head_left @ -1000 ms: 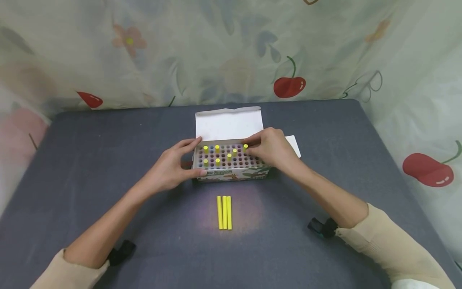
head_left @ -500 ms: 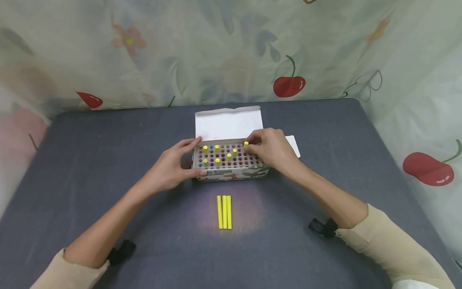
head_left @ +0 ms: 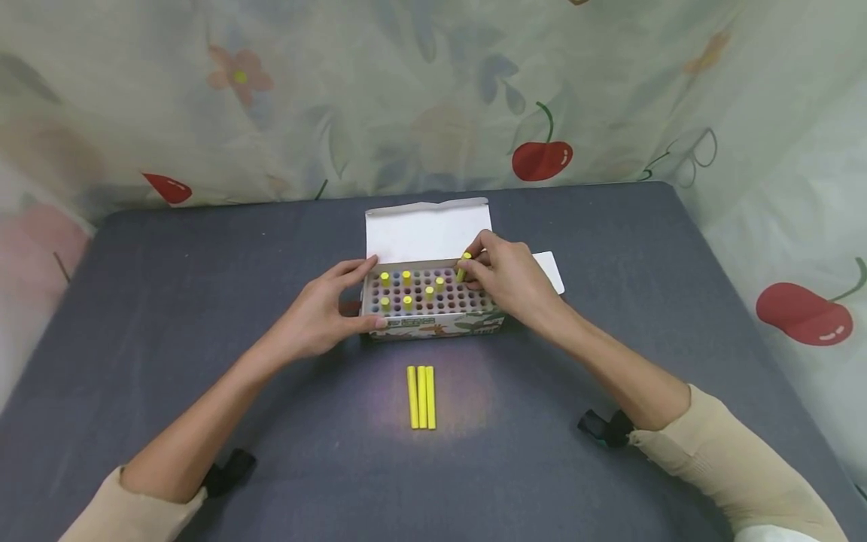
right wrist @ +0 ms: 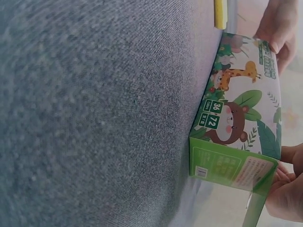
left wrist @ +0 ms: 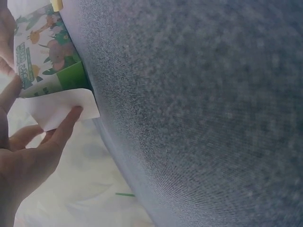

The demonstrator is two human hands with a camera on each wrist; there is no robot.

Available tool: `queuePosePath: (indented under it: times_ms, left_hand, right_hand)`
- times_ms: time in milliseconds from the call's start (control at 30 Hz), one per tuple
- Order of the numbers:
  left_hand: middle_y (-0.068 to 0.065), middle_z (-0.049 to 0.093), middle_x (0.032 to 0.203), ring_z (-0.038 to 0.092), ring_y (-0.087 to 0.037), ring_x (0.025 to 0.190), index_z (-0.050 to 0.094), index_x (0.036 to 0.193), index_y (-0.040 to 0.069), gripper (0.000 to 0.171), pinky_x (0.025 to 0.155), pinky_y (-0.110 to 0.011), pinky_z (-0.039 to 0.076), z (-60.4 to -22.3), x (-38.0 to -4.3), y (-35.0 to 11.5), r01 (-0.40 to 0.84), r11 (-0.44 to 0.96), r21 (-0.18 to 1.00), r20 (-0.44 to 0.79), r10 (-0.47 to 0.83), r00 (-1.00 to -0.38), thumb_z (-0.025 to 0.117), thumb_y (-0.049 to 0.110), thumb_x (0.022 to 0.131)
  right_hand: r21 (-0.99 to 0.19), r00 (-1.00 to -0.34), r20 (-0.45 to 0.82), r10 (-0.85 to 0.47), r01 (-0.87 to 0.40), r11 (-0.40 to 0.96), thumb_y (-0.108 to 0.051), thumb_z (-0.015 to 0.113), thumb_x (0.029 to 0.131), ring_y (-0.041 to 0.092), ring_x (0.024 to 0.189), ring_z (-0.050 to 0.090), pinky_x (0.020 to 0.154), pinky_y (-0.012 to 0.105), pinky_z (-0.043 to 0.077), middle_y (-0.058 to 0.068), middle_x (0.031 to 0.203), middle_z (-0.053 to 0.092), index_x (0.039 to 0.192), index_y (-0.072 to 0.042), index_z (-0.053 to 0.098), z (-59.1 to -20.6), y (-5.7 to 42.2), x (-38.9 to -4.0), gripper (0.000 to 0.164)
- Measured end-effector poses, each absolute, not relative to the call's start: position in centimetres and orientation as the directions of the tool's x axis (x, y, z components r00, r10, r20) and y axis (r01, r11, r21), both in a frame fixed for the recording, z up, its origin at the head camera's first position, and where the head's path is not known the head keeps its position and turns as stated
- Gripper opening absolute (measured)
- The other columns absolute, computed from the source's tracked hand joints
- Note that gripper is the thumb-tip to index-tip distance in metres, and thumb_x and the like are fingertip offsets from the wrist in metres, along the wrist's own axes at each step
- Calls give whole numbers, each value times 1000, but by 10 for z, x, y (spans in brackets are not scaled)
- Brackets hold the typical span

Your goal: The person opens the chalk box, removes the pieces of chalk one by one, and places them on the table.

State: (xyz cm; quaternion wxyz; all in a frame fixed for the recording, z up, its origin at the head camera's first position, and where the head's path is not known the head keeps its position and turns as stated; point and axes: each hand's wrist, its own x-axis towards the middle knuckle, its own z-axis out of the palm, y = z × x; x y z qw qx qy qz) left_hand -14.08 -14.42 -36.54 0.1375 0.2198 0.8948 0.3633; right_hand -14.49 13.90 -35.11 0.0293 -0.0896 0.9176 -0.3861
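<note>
A cardboard box [head_left: 443,326] with printed animals lies with its lid [head_left: 430,235] folded back, in the head view's middle. Its perforated tray [head_left: 460,302] has several yellow sticks standing in holes. My left hand [head_left: 323,310] grips the box's left end, thumb at the front and fingers toward the back. In the left wrist view, a finger lies against a white side flap [left wrist: 64,106]. My right hand [head_left: 511,275] pinches a yellow stick [head_left: 463,268] over the back right of the tray. Whether its lower end is still in a hole cannot be told.
Three yellow sticks [head_left: 421,397] lie side by side on the dark grey tablecloth [head_left: 305,452] in front of the box. A white flap [head_left: 550,272] sticks out at the box's right end. A patterned curtain [head_left: 433,98] hangs behind the table.
My right hand has drawn the pinched yellow stick upward and slightly right, so more of it shows and it tilts. My left hand has stayed on the box.
</note>
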Motion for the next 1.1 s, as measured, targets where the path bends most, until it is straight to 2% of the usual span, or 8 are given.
queuePosePath:
  times_ms: [167, 367, 600, 767, 933, 1100]
  left_hand:
    - [-16, 28, 158, 63, -38, 115, 25, 159, 19, 90, 85, -41, 60, -366, -141, -144, 299, 633, 714, -79, 498, -864, 79, 22, 87]
    - [-17, 28, 158, 63, -37, 114, 25, 159, 19, 90, 84, -41, 60, -366, -141, -143, 298, 637, 711, -85, 499, -863, 79, 23, 87]
    - [-17, 28, 158, 64, -38, 113, 24, 159, 18, 90, 84, -41, 60, -364, -142, -143, 301, 631, 715, -83, 504, -860, 79, 22, 88]
    - [-17, 28, 158, 64, -38, 113, 24, 159, 18, 90, 84, -42, 60, -363, -142, -143, 300, 632, 715, -85, 504, -859, 79, 23, 88]
    - [-17, 27, 158, 64, -38, 113, 24, 159, 18, 90, 84, -42, 60, -364, -141, -143, 289, 631, 720, -92, 500, -861, 79, 22, 88]
    - [-17, 27, 158, 63, -39, 113, 25, 159, 18, 90, 84, -41, 60, -364, -140, -143, 284, 626, 726, -92, 498, -862, 79, 21, 88]
  right_hand:
    - [-764, -985, 21, -171, -126, 633, -20, 66, 98, 14, 73, 72, 65, 27, 60, 7, 88, 74, 103, -5, 58, -353, 140, -144, 17]
    - [-755, -976, 100, -191, -200, 625, -15, 74, 92, 15, 80, 73, 66, 32, 58, 5, 90, 75, 101, -7, 69, -357, 143, -142, 13]
    - [-813, -968, 165, -187, -241, 530, -12, 68, 96, 17, 77, 74, 66, 28, 61, 10, 95, 74, 105, -4, 66, -359, 144, -142, 12]
    - [-804, -953, 253, -167, -303, 511, -11, 69, 95, 18, 76, 74, 66, 27, 61, 10, 95, 73, 107, -4, 67, -358, 146, -142, 15]
    - [-800, -942, 304, -141, -332, 500, -13, 73, 93, 20, 73, 73, 64, 31, 62, 8, 91, 74, 108, -4, 68, -355, 148, -142, 18]
    - [-830, -953, 277, -121, -301, 471, -11, 75, 90, 23, 69, 72, 63, 36, 62, 10, 89, 73, 111, 0, 70, -354, 150, -140, 24]
